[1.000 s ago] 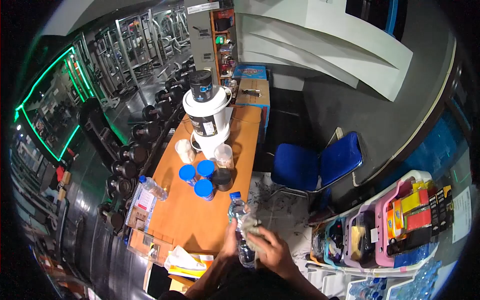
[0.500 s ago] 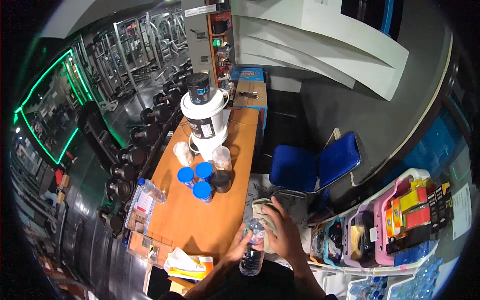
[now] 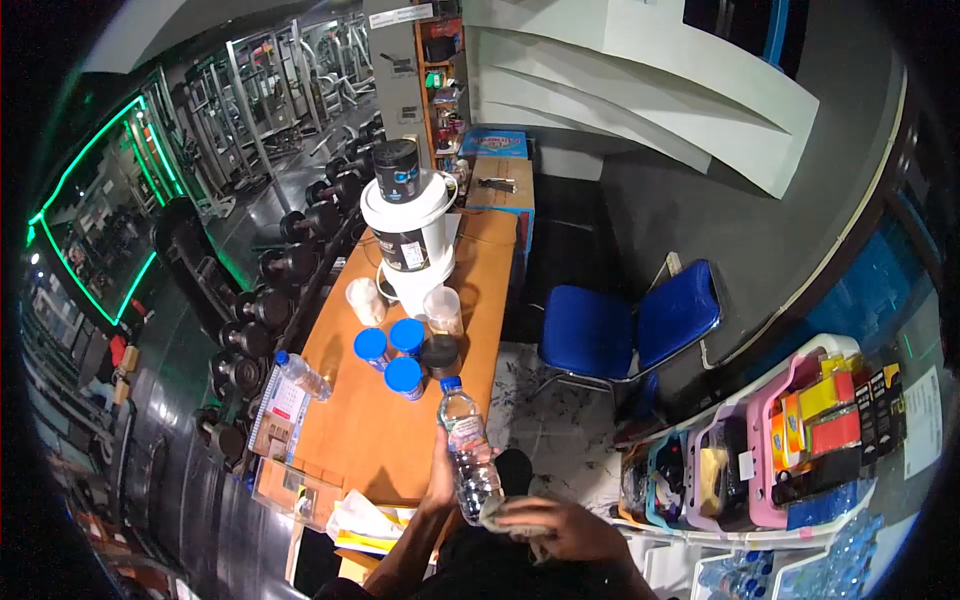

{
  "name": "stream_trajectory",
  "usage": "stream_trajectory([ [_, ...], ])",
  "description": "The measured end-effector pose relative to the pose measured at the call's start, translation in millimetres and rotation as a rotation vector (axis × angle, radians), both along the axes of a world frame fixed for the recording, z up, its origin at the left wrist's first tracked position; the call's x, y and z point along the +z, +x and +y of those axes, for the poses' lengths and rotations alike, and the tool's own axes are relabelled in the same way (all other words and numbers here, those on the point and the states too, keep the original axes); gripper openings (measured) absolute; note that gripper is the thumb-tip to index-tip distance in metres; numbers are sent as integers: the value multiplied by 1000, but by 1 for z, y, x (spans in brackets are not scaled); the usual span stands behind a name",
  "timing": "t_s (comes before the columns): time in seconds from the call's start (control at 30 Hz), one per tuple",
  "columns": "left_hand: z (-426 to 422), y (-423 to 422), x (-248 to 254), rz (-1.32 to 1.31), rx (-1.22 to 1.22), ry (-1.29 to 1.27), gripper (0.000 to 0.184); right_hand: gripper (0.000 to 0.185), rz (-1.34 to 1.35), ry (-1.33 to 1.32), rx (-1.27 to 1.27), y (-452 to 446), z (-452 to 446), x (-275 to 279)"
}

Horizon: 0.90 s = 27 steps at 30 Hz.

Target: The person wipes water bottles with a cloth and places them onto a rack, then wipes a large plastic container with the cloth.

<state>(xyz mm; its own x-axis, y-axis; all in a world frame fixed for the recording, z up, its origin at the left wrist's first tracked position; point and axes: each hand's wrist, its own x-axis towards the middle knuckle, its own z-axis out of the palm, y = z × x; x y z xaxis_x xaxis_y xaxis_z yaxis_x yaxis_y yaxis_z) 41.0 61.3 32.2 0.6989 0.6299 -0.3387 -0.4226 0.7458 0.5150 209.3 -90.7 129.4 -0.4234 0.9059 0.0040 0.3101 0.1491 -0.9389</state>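
"What do the hands have there?"

"The left hand (image 3: pixel 440 480) is closed round the side of a clear bottle (image 3: pixel 466 440), and the right hand (image 3: pixel 568 528) has its fingers bent over a crumpled cloth (image 3: pixel 516 520), pressed against the base."

"So they're close together?"

"Close, yes, with the bottle between them. It leans, blue cap away from the body, by the right edge of the wooden table (image 3: pixel 350 440). (I can't see the left thumb well from here.)"

"And nearest on the table?"

"A yellow and white packet (image 3: pixel 375 532) with a white tissue (image 3: pixel 358 515) sticking out, at the near end. Past that, on the left side, a spiral calendar (image 3: pixel 279 418), with a second bottle (image 3: pixel 306 376) just beside it."

"Those tubs in the middle?"

"Three blue-lidded tubs (image 3: pixel 404 378) bunched together, with a dark-lidded jar (image 3: pixel 440 354) on their right. Behind them is a clear container (image 3: pixel 442 308), then a white bucket (image 3: pixel 408 228) with a black tub (image 3: pixel 397 170) on its lid."

"Off to the right?"

"A blue chair (image 3: pixel 588 332) on the floor, apart from the table. Farther back, beyond the table's far end, a cardboard box (image 3: pixel 500 185); gym machines (image 3: pixel 270 100) fill the far left."
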Motion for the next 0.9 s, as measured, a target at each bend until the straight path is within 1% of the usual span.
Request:
stream_trajectory([
  [0.03, -3, 0, 3, -88, -27, -34, 73, 58, -38, 95, -108, 3, 6, 4],
  [0.07, -8, 3, 6, 85, 18, 8, 75, 57, -77, 191, -216, 5, 12, 5],
  [0.13, -24, 3, 28, 134, -97, 109, 69, 56, -165, 369, -468, 8, 28, 11],
  [0.17, -25, 3, 21, 127, -133, 187, 66, 55, -212, 451, -612, 4, 41, 17],
  [0.2, -26, 7, 14, 55, -143, 289, 58, 54, -258, 533, -755, -2, 50, 18],
  [0.23, -30, 8, 10, 157, -118, 430, 54, 53, -300, 497, -752, -7, 54, 15],
  [0.3, -36, 19, 1, 386, 48, 565, 54, 51, -384, 423, -744, -16, 59, 11],
  [0.33, -34, 15, -9, 364, 39, 464, 54, 53, -367, 386, -734, -21, 56, 10],
  [0.4, -27, 8, -31, 313, 21, 261, 55, 52, -440, 461, -630, -29, 44, 3],
  [0.43, -22, 12, -24, 235, 75, 291, 62, 52, -476, 494, -576, -33, 36, -3],
  [0.47, -17, 6, -19, 124, -13, 169, 66, 48, -418, 477, -524, -38, 27, -12],
  [0.5, -12, 1, -11, 11, -100, 50, 71, 48, -406, 448, -463, -42, 19, -16],
  [0.53, -11, 5, 13, 193, 20, 20, 77, 48, -396, 420, -401, -44, 10, -18],
  [0.57, -5, 2, 3, 175, 44, 15, 77, 48, -384, 391, -340, -46, 2, -21],
  [0.6, 1, 1, 2, 156, 68, 10, 76, 55, -256, 362, -295, -46, 0, -24],
  [0.67, 5, -1, 0, 68, 53, -25, 74, 51, -80, 194, -173, -35, -2, -24],
  [0.7, 3, -2, 9, 31, 35, -52, 73, 50, 8, 112, -114, -29, -1, -20],
  [0.73, 1, -3, 14, -5, 18, -80, 72, 47, -3, 129, -142, -26, 0, -20],
  [0.83, -6, 3, 7, -128, 30, -109, 72, 50, 9, 203, -355, -18, 12, -1],
  [0.87, -13, 14, 7, 39, 79, -87, 79, 52, 65, 192, -504, -20, 18, 1],
  [0.9, -19, 15, 12, 116, 48, 66, 73, 50, -17, 321, -619, -22, 29, 6],
])
